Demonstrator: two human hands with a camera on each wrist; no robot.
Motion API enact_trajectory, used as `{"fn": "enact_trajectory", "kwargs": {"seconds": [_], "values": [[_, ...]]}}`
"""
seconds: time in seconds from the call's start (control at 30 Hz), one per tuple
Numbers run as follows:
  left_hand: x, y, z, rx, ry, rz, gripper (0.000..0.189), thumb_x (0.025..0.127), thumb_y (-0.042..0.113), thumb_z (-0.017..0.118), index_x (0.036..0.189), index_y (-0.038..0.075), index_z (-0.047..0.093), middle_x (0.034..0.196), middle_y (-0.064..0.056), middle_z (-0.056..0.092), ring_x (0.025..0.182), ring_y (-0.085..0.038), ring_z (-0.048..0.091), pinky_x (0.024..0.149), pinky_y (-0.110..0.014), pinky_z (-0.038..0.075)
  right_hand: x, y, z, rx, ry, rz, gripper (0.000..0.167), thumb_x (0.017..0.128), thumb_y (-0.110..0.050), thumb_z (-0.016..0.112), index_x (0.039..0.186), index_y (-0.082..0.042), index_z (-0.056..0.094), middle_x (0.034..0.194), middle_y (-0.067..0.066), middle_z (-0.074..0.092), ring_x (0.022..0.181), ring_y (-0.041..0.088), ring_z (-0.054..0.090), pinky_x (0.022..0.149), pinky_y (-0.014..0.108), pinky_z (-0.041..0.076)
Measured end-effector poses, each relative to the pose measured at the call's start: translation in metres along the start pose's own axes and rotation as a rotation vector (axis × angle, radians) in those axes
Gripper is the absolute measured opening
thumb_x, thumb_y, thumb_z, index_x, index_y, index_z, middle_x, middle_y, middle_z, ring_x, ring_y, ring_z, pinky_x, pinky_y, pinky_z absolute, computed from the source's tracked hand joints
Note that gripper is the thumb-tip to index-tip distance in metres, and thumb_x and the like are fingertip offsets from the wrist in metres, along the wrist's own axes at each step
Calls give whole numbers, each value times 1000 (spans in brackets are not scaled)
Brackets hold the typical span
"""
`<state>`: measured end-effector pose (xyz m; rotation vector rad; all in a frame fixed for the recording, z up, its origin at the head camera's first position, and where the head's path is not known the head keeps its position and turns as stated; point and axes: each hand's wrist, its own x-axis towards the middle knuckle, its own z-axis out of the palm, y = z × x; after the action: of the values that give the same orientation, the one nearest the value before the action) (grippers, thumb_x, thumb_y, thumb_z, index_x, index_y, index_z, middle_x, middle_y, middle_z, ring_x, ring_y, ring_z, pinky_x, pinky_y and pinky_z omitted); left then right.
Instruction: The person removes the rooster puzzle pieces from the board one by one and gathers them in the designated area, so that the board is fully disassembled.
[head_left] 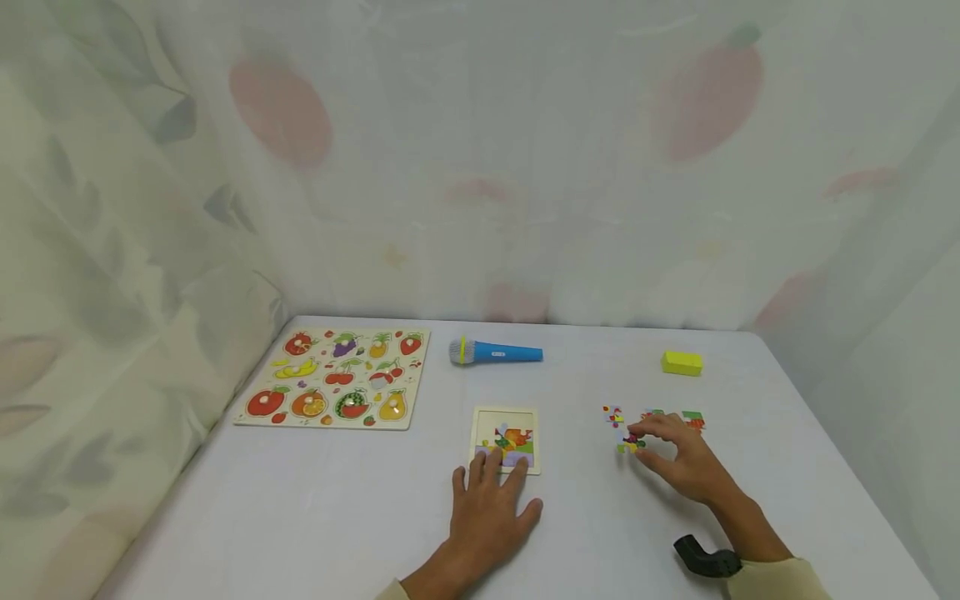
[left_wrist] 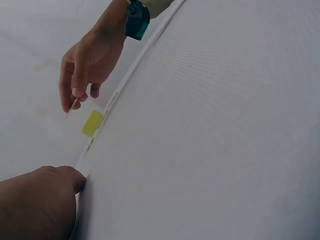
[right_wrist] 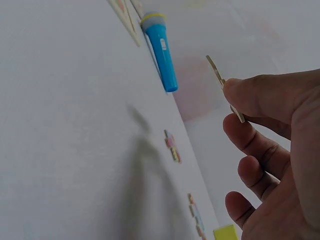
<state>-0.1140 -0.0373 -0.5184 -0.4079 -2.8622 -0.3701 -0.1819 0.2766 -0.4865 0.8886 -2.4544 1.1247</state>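
A small cream puzzle frame (head_left: 506, 412) lies flat on the table, with several colourful jigsaw pieces (head_left: 516, 439) fitted in its lower part. My left hand (head_left: 487, 515) rests with spread fingers on the frame's near edge. To the right, my right hand (head_left: 690, 462) pinches a jigsaw piece (head_left: 632, 442) between thumb and index finger. Seen edge-on in the right wrist view, that thin piece (right_wrist: 214, 68) is lifted above the table. Loose jigsaw pieces (head_left: 613, 416) lie just beyond the right hand, some partly hidden behind it.
A fruit peg board (head_left: 318, 371) lies at the back left. Behind the frame is a blue toy microphone (head_left: 504, 353) with a grey head. A yellow block (head_left: 682, 363) stands at the back right. A curtain (head_left: 480, 167) hangs behind the white table (head_left: 315, 508).
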Motion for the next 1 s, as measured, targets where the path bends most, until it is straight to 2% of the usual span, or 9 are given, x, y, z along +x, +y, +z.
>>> {"fn": "enact_trajectory", "kwargs": {"seconds": [0.17, 0.3, 0.4, 0.57, 0.7, 0.87, 1.0], "values": [[0, 0, 0, -3, 7, 3, 59, 89, 57, 53, 137, 24, 56, 136, -15, 46, 129, -38, 33, 95, -62, 24, -3, 4, 4, -17, -10, 8, 36, 75, 7, 77, 108, 1, 67, 103, 6, 65, 96, 21, 55, 73, 37, 47], [0, 0, 0, -10, -5, 1, 59, 89, 57, 53, 137, 23, 56, 136, -15, 45, 128, -39, 33, 95, -63, 24, -5, 3, 7, -12, -13, 18, 35, 73, 12, 76, 105, 4, 67, 101, 11, 66, 92, 27, 56, 73, 36, 46], [0, -1, 1, -9, -17, -2, 59, 89, 58, 53, 137, 24, 56, 136, -15, 45, 129, -38, 33, 95, -63, 24, -6, 4, 10, -7, -17, 25, 34, 73, 11, 76, 105, 2, 68, 102, 10, 66, 95, 25, 56, 81, 27, 43], [0, -1, 3, -12, -12, 8, 59, 90, 57, 52, 137, 23, 56, 136, -15, 45, 128, -38, 33, 94, -63, 24, -11, 15, 13, -6, -36, 57, 32, 78, 3, 76, 108, -7, 70, 105, -1, 65, 100, 16, 54, 90, 15, 32], [0, -1, 3, -10, -7, 8, 59, 89, 57, 52, 137, 23, 56, 136, -15, 45, 128, -38, 33, 94, -63, 24, -14, 22, 15, 6, -43, 57, 31, 79, -2, 76, 109, -9, 70, 105, -4, 64, 99, 15, 53, 88, 19, 35], [0, 0, 2, -10, -7, 0, 59, 89, 57, 53, 137, 23, 56, 136, -15, 45, 128, -38, 33, 94, -63, 23, -14, 24, 17, -41, -58, 66, 31, 78, -3, 78, 108, -11, 71, 104, -6, 63, 98, 14, 52, 84, 27, 40], [0, 0, 2, -14, -8, -3, 59, 89, 57, 52, 137, 24, 56, 136, -15, 45, 128, -38, 33, 94, -63, 23, -14, 25, 18, -57, -61, 63, 31, 78, -4, 78, 107, -11, 71, 103, -7, 64, 97, 14, 52, 83, 28, 41]]}}
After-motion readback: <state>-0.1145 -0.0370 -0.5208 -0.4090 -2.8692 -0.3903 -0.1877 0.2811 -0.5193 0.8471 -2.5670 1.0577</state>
